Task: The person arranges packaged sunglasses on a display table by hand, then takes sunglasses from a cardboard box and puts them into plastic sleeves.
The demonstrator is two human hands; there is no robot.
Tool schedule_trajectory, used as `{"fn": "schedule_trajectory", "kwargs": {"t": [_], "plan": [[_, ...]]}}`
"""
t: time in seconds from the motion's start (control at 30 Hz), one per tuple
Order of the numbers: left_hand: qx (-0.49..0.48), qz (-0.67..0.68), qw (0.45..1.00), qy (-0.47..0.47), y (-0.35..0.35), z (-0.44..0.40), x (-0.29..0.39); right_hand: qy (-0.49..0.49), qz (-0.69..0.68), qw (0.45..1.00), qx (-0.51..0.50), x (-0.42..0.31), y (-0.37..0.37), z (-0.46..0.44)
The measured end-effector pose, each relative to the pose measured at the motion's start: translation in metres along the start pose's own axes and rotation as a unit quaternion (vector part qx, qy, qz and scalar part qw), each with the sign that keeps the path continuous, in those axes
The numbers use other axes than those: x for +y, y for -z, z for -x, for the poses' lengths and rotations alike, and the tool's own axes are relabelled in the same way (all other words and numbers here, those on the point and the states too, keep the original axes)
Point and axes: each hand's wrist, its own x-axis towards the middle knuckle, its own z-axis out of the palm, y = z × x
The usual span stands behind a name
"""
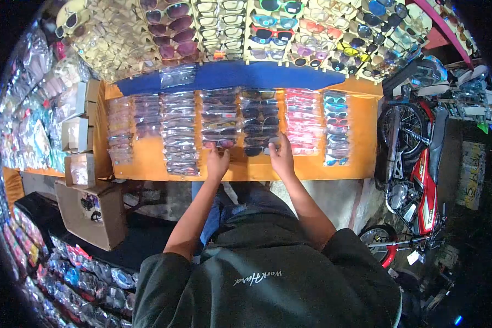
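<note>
My left hand (pixel 217 162) is at the lower end of a column of bagged sunglasses, its thumb and fingers closed on the edge of the lowest pair of sunglasses (pixel 220 143), which has reddish lenses. At the foot of the neighbouring column, my right hand (pixel 281 156) grips the right edge of a dark pair of sunglasses (pixel 254 151) between thumb and fingers. Both pairs lie on the orange-covered table (pixel 238 173). My fingertips partly cover the edges of the sunglasses.
Beside these columns lie bagged grey glasses (pixel 180 134), pink-framed glasses (pixel 302 120) and children's sunglasses (pixel 336 128). Behind a blue cloth strip (pixel 229 74) stand display racks (pixel 221 27). Cardboard boxes (pixel 90 213) are at left, and a red motorcycle (pixel 425 186) stands at right.
</note>
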Motion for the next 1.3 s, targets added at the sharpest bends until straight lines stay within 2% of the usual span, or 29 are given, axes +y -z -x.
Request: {"fn": "schedule_trajectory", "kwargs": {"t": [0.13, 0.2, 0.27, 0.33, 0.47, 0.53, 0.6, 0.67, 0.73, 0.8, 0.87, 0.97, 1.03, 1.1, 1.13, 1.2, 1.3], "plan": [[-0.008, -0.015, 1.0, 0.0, -0.001, -0.003, 0.004, 0.026, 0.0, 1.0, 0.015, 0.004, 0.001, 0.002], [-0.056, 0.083, 0.994, 0.042, 0.005, -0.001, 0.013, 0.015, -0.021, 1.0, 0.0, 0.002, 0.008, 0.004], [-0.05, 0.07, 0.995, 0.047, -0.001, -0.003, 0.011, 0.005, -0.042, 0.999, -0.016, -0.004, 0.011, 0.005], [-0.043, 0.058, 0.996, 0.054, 0.003, -0.002, 0.017, 0.023, -0.001, 0.999, 0.026, 0.005, 0.004, 0.006], [-0.072, 0.11, 0.99, 0.052, 0.004, 0.0, 0.015, 0.025, 0.01, 0.999, 0.039, 0.012, -0.001, 0.01], [-0.08, 0.132, 0.987, 0.047, -0.009, -0.005, -0.01, 0.018, 0.015, 0.999, 0.044, 0.011, -0.001, 0.011], [-0.081, 0.224, 0.971, 0.011, -0.02, -0.01, -0.032, 0.016, 0.022, 0.999, 0.043, 0.008, 0.0, 0.011], [-0.063, 0.187, 0.98, 0.021, -0.015, -0.005, -0.035, 0.017, 0.028, 0.999, 0.042, 0.004, 0.002, 0.011], [-0.039, 0.151, 0.987, 0.03, 0.01, 0.005, -0.02, 0.041, -0.003, 0.999, 0.031, 0.0, 0.005, 0.009], [-0.048, 0.059, 0.997, -0.018, 0.049, 0.021, 0.001, 0.072, 0.017, 0.996, 0.039, -0.01, 0.007, 0.01], [-0.018, 0.063, 0.997, -0.036, 0.082, 0.044, 0.013, 0.109, 0.034, 0.992, 0.048, -0.022, 0.008, 0.012], [0.021, 0.041, 0.996, -0.075, 0.122, 0.074, -0.003, 0.198, 0.08, 0.976, 0.041, -0.043, 0.006, 0.016], [0.048, 0.026, 0.995, -0.079, 0.151, 0.098, -0.01, 0.201, 0.085, 0.976, 0.019, -0.066, 0.001, 0.02], [0.077, 0.014, 0.995, -0.06, 0.176, 0.123, -0.023, 0.193, 0.102, 0.976, -0.01, -0.081, -0.009, 0.027], [0.093, 0.017, 0.994, -0.059, 0.187, 0.133, -0.031, 0.218, 0.085, 0.972, -0.006, -0.089, -0.015, 0.031], [0.104, 0.025, 0.994, 0.0, 0.207, 0.157, -0.048, 0.224, 0.097, 0.969, -0.036, -0.105, -0.03, 0.039], [0.179, 0.044, 0.983, 0.026, 0.235, 0.197, -0.067, 0.278, 0.082, 0.955, -0.068, -0.128, -0.056, 0.054]]}}
